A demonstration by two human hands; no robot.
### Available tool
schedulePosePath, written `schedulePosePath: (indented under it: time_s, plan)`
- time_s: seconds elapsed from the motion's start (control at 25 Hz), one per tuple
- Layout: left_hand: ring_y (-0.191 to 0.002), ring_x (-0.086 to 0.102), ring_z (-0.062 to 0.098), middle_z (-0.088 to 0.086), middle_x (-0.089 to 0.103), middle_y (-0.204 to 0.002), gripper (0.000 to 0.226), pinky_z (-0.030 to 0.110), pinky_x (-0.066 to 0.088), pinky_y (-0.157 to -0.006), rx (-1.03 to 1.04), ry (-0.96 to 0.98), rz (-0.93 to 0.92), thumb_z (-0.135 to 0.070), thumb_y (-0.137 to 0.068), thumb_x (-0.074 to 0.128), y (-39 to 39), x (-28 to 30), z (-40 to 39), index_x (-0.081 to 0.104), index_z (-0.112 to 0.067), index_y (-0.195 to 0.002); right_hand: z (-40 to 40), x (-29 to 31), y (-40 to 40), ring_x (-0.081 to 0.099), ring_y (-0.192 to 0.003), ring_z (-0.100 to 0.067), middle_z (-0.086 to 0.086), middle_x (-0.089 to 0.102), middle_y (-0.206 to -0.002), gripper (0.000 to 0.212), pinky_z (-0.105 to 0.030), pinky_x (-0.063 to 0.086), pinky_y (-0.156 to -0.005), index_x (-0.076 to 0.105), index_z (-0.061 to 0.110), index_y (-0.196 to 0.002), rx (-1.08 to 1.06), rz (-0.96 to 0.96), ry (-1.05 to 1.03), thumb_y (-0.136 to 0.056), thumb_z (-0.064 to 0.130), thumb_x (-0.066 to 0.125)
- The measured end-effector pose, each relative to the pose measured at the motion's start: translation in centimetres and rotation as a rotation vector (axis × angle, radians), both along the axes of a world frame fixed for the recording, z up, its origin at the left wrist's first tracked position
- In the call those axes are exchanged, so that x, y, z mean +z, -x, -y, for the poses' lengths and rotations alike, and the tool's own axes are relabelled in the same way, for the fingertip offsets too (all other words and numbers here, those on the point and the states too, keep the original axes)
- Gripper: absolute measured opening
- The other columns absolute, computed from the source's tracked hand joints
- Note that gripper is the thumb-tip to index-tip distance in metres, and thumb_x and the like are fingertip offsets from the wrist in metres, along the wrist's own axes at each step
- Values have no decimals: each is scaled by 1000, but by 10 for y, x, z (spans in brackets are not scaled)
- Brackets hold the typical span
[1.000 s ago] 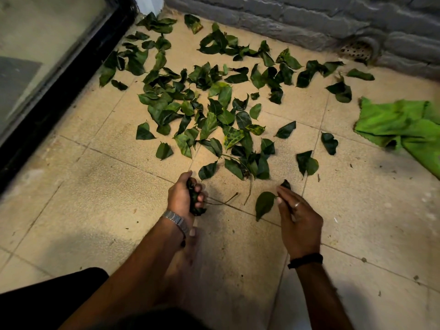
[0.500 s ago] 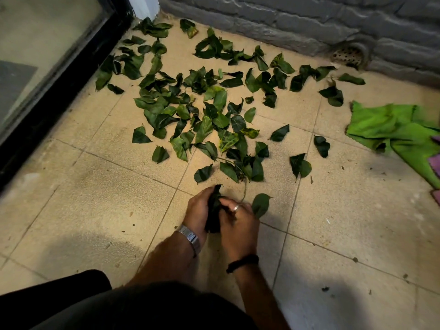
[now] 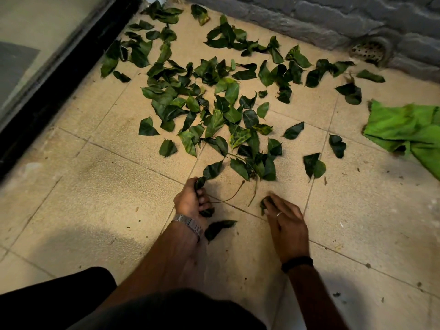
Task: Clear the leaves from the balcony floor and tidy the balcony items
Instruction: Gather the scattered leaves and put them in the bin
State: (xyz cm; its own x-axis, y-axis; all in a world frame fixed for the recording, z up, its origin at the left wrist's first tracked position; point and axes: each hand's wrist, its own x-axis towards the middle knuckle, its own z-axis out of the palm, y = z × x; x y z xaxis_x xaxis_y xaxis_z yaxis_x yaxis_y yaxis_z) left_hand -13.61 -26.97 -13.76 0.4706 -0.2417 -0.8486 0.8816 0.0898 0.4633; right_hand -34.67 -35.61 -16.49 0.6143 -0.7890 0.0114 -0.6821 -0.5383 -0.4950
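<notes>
We crouch over a tiled balcony floor (image 3: 71,210), looking down at our two hands. Our left hand (image 3: 194,202) is curled round a small bunch of leaves (image 3: 200,184), kept there so picked leaves stay together while the other hand fetches more. Our right hand (image 3: 284,219) reaches forward, low to the floor, fingertips on one dark leaf (image 3: 264,204); the hand is blurred, so we cannot tell whether it pinches the leaf or only touches it. One more leaf (image 3: 217,228) lies just beside our left wrist, possibly dropped from the bunch. A bare twig (image 3: 232,196) lies between the hands.

The rest of the leaves (image 3: 214,103) are scattered ahead of us, from just beyond our hands back to the grey wall (image 3: 309,20), thickest in the middle. They overlap too much to count exactly; we judge many dozens, so most of the clearing is ahead. One green cloth (image 3: 404,127) lies crumpled at the right edge, well apart from our hands. One round drain grate (image 3: 367,51) sits at the foot of the wall. A glass door with a black frame (image 3: 59,75) runs along the left
</notes>
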Motion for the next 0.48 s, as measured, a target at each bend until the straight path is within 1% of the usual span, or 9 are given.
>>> schedulePosePath:
  time_s: [0.04,0.08,0.12,0.16,0.24,0.32,0.4,0.44,0.48]
  plan:
    - [-32,28,5,-9,40,-46,24,13,22,-30,2,20,-1,-24,-95,57,-4,0,-1,51,-18,-73,4,-3,0,61,-113,-22,-1,67,-126,30,-16,36,-102,68,16,-123,20,30,25,-94,13,59]
    - [-31,27,4,-9,38,-46,27,13,21,-29,15,39,-6,-24,-96,55,-8,1,-3,48,-19,-70,8,2,-6,66,-105,-21,-2,71,-117,27,-17,41,-98,70,17,-119,19,65,1,-95,10,59]
    - [-30,26,4,-10,37,-45,29,13,20,-28,34,62,-15,-24,-96,54,-13,2,-6,45,-20,-69,11,9,-18,67,-102,-19,-2,72,-113,25,-21,46,-96,72,18,-116,10,106,-32,-96,9,60]
    - [-30,26,4,-10,36,-45,30,13,19,-28,56,101,-30,-25,-96,52,-18,4,-9,42,-21,-68,12,16,-35,66,-103,-17,-1,72,-113,24,-23,48,-95,73,18,-115,13,137,-51,-96,9,61]
    - [-29,26,3,-11,35,-44,32,14,18,-26,108,212,-85,-29,-97,47,-29,8,-16,41,-22,-67,12,29,-76,61,-109,-14,1,69,-119,23,-22,45,-96,74,16,-114,85,171,-38,-97,10,59]
    - [-28,26,2,-10,35,-43,40,14,18,-25,158,294,-116,-34,-98,43,-40,15,-22,42,-21,-60,8,30,-116,54,-121,-15,1,64,-130,23,-23,40,-103,75,15,-111,207,150,-16,-96,7,59]
    - [-27,27,3,-10,36,-41,52,13,17,-26,205,312,-90,-35,-99,39,-48,22,-26,44,-20,-50,4,18,-143,43,-136,-19,-1,55,-143,23,-25,30,-112,76,15,-106,338,69,1,-92,4,61]
    - [-27,26,2,-10,36,-41,54,13,17,-25,219,310,-71,-34,-100,39,-50,24,-28,43,-20,-48,2,10,-150,38,-141,-21,-2,50,-148,24,-27,26,-115,76,16,-105,392,12,3,-91,3,62]
    - [-26,26,3,-10,36,-41,54,14,18,-25,225,304,-56,-34,-100,38,-52,26,-30,43,-20,-48,-2,1,-153,36,-143,-22,-3,49,-149,24,-29,25,-118,75,17,-104,434,-39,12,-89,3,63]
